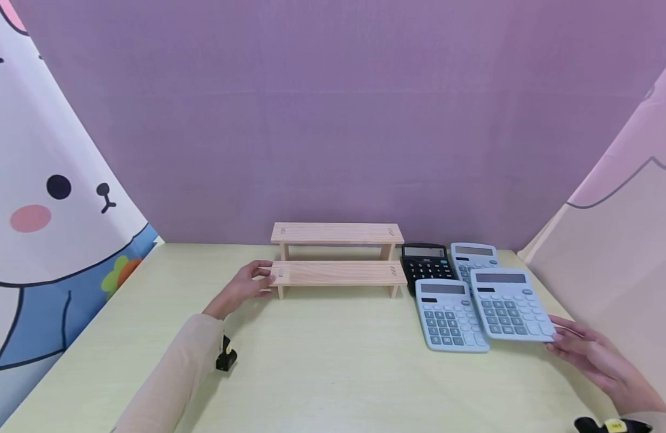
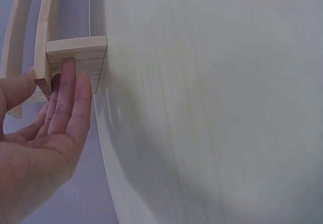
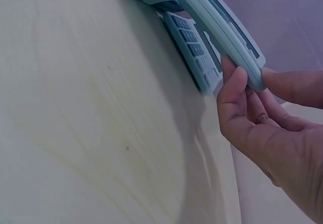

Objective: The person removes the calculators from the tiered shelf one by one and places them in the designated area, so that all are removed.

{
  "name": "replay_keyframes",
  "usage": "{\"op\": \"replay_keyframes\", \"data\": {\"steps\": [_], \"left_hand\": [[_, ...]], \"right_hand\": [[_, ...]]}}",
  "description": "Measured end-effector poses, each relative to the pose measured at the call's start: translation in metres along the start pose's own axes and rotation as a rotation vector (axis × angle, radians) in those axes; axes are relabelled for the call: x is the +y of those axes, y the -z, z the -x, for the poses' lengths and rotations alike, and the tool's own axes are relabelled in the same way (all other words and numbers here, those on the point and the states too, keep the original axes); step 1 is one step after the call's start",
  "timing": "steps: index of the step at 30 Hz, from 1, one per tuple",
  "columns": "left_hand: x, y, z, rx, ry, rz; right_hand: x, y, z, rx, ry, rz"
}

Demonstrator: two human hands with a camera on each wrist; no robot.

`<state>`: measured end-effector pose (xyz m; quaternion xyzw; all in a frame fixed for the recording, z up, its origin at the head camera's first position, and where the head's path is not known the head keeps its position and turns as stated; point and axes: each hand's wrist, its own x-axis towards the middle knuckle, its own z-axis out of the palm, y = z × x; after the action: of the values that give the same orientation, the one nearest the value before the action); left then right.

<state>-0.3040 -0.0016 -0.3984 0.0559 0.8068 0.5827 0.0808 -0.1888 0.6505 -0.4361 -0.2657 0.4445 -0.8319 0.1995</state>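
Observation:
A two-step wooden display rack (image 1: 338, 273) stands against the back wall. My left hand (image 1: 249, 282) grips the left end of its lower step, and the left wrist view shows the thumb against the board and fingers at the leg (image 2: 86, 57). On the right, my right hand (image 1: 587, 355) pinches the lower right corner of a light blue calculator (image 1: 511, 307) between thumb and fingers. That calculator is raised off the table, as its edge (image 3: 227, 42) in the right wrist view shows. It partly covers two other light blue calculators (image 1: 452, 325) (image 1: 473, 252).
A black calculator (image 1: 426, 261) lies beside the rack's right end, partly behind a blue one. The pale wood-grain table (image 1: 333, 373) meets a purple backdrop (image 1: 333, 120). Cartoon-printed cloths hang at the left (image 1: 68, 240) and right (image 1: 614, 252).

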Motion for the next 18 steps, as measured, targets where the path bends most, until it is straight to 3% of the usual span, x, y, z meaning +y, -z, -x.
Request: {"op": "replay_keyframes", "data": {"steps": [18], "left_hand": [[-0.001,-0.001,-0.001,-0.004,0.013,0.006]], "right_hand": [[0.000,0.018,0.010,0.027,-0.073,-0.041]]}}
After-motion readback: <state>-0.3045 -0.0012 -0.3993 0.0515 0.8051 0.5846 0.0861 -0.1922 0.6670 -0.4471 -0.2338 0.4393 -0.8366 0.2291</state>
